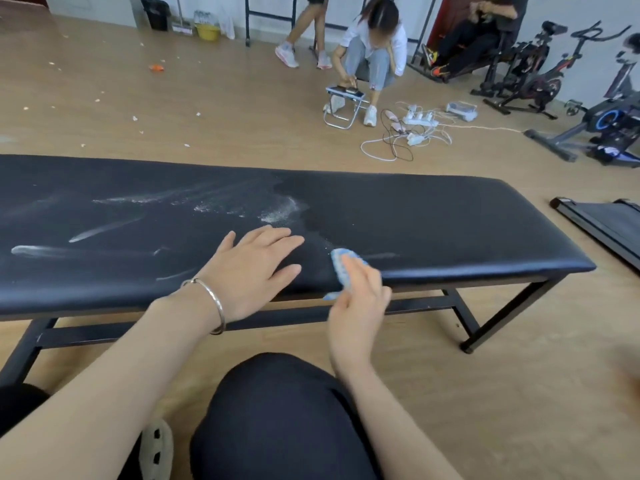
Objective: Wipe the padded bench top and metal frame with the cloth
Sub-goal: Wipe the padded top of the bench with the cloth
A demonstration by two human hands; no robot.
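Your left hand (256, 268) lies flat, fingers straight, on the black bench (433, 223), streaked white at centre-left; your right hand (360, 306) grips a blue cloth (341, 265) at its near edge.

1. A thin silver bangle (212, 304) circles the wrist of the left hand (249, 271). It is a plain, smooth, round band with a bright sheen.
2. Both forearms are bare from the wrists to the near edge of the view, as is the right hand (356, 317).
3. Dark, almost black trousers (284, 420) of smooth matte fabric cover the knee in the near middle. More of the same dark fabric shows at the near left edge.
4. At the near left sits a pale cream clog-style shoe (157, 452) with dark oval holes in its upper.
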